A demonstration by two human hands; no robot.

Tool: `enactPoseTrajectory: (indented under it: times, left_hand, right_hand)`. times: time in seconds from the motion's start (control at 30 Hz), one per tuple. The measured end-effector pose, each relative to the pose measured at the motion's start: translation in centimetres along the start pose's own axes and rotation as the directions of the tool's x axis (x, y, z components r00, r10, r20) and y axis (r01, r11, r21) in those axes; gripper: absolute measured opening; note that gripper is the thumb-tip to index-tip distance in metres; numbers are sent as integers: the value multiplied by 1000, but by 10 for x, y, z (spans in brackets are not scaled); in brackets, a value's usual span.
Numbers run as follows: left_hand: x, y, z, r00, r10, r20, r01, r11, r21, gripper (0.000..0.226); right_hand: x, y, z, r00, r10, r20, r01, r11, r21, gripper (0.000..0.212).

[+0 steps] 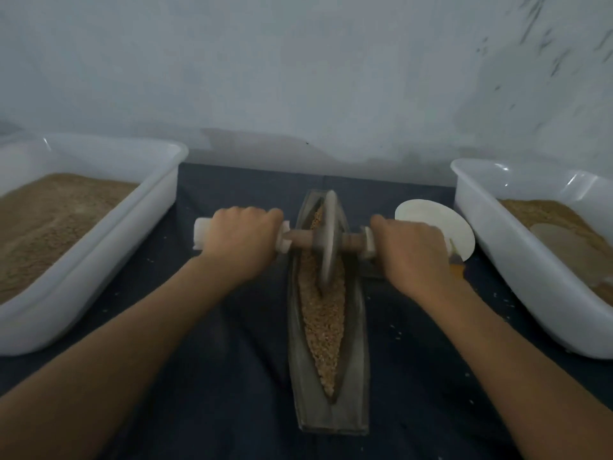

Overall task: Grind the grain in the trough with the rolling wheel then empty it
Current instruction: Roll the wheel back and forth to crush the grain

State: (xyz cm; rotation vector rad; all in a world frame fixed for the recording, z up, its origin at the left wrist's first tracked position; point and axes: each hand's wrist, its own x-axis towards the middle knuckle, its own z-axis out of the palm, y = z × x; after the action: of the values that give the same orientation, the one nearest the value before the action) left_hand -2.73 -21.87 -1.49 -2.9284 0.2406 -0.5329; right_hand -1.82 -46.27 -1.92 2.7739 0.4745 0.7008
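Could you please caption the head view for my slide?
Both hands, left and right, grip the wheel axle over the grain-filled trough.

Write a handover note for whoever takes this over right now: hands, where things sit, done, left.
Left hand grips the left axle handle; right hand grips the right one.
Rolling wheel stands upright in the trough, toward its far end, on the grain.
The trough lies lengthwise on the dark cloth, between two white tubs holding brown material.
Done: wheel seated, grinding stance taken.
Left: the grain looks mostly whole; keep rolling, then empty the trough.
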Motion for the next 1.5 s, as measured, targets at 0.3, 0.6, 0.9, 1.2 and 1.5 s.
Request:
enactPoseTrajectory:
  times: [0.3,0.6,0.9,1.2,1.5]
  left_hand:
    - [-38,4,-19,993,25,115,-31,998,49,30]
    - [-41,-4,-18,962,36,270,1,991,-137,23]
    - [22,-5,12,999,-36,30,38,998,-56,25]
    - [-85,7,-53,983,148,109,-139,987,-80,37]
    - [14,1,0,1000,12,-7,-12,999,30,24]
  right_hand:
    - [-32,-1,-30,984,-94,150,81,992,92,47]
    - [-27,-9,-44,960,-109,258,69,985,159,20]
    - [32,-4,-12,996,-47,80,40,996,83,21]
    - [-55,-11,-69,863,-160,478,52,972,230,32]
    - [19,-5,-3,989,30,142,-55,984,170,26]
